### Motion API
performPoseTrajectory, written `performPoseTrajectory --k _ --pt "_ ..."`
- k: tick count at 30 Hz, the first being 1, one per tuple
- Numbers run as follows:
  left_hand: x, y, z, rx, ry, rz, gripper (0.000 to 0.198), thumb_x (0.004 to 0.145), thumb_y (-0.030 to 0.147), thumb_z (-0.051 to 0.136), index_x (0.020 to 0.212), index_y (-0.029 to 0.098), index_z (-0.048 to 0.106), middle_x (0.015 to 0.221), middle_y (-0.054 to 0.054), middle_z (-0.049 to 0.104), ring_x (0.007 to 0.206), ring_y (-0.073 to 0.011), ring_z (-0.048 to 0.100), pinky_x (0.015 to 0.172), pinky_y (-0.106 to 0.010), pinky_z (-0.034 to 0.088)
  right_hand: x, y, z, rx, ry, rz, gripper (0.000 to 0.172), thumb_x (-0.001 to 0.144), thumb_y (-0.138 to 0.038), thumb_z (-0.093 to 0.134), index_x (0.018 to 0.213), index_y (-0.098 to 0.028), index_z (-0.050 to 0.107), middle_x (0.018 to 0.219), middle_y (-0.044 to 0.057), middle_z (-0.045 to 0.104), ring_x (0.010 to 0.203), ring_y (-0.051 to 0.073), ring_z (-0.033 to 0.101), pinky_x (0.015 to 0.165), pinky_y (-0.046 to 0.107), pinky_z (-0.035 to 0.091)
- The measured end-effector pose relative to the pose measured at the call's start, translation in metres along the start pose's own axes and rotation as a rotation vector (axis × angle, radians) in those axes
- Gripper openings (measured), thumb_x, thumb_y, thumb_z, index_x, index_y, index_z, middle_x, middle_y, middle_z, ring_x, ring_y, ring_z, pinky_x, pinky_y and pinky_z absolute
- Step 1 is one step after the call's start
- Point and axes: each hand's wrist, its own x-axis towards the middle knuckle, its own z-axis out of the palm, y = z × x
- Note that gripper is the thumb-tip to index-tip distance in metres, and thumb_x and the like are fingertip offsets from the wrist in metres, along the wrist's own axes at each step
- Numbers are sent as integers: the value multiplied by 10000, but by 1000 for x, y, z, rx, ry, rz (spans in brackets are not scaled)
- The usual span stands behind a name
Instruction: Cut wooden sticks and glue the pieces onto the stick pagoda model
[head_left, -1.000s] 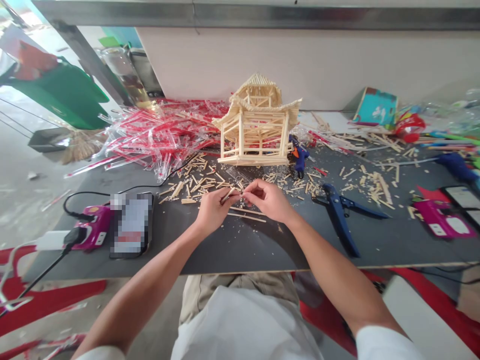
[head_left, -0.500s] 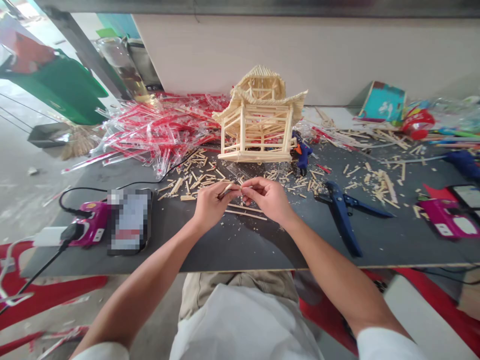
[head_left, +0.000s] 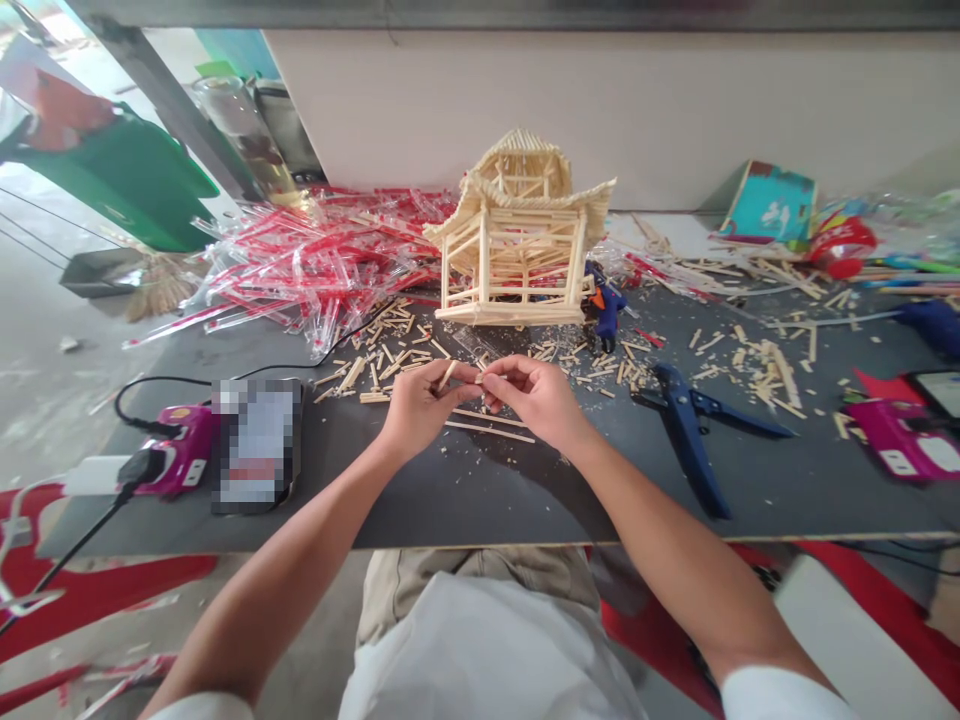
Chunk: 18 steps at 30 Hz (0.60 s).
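Observation:
My left hand [head_left: 424, 405] is closed around a short wooden stick [head_left: 448, 374], whose pale end pokes up between the fingers. Fingertip to fingertip with it, my right hand [head_left: 534, 396] pinches something small that the fingers mostly hide. Beneath both hands, long thin wooden sticks [head_left: 491, 430] lie on the dark table [head_left: 480, 500]. Just behind stands a small house model [head_left: 517, 245] built from wooden sticks, with a flared roof and open frame walls. Neither hand touches it.
Cut stick pieces [head_left: 390, 355] litter the tabletop. At right lies a blue cutter [head_left: 690, 440]; a glue gun [head_left: 606, 310] sits by the model. Red-and-clear wrappers [head_left: 322, 255] are heaped back left. A phone [head_left: 259, 445] and purple power strip [head_left: 180, 450] lie left.
Both hands stay together in nearly the same place, with slight finger movement. The stick end in my left hand has tilted a little more upright. The view has shifted slightly.

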Motion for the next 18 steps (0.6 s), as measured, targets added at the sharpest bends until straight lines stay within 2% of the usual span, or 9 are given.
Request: performPoseTrajectory --k 4,11,15,18 --pt "2 -5 2 -96 -16 -61 248 840 406 847 975 199 826 726 3 709 545 -83 419 523 -231 358 -1 -5 0 -6 14 12 377 800 -552 881 920 -219 751 784 18 762 629 151 683 649 324 621" --pt "3 -6 2 -184 -41 -130 280 801 388 880 991 189 837 806 -23 774 564 -94 523 532 -227 407 1 -5 -1 7 6 16 378 780 -527 900 914 -206 753 765 13 759 630 148 686 639 306 616" --pt "4 -5 2 -192 -63 -137 275 804 392 878 990 193 845 850 -37 798 675 -139 644 636 -253 494 1 -3 -2 -6 12 12 357 790 -513 894 919 -210 754 761 9 757 628 146 687 641 304 616" --pt "4 -6 2 -165 -79 -135 264 826 405 860 990 198 850 861 -40 804 723 -162 674 683 -274 515 1 -4 -2 -24 14 11 353 795 -517 886 914 -212 756 746 7 752 633 148 691 642 303 615"
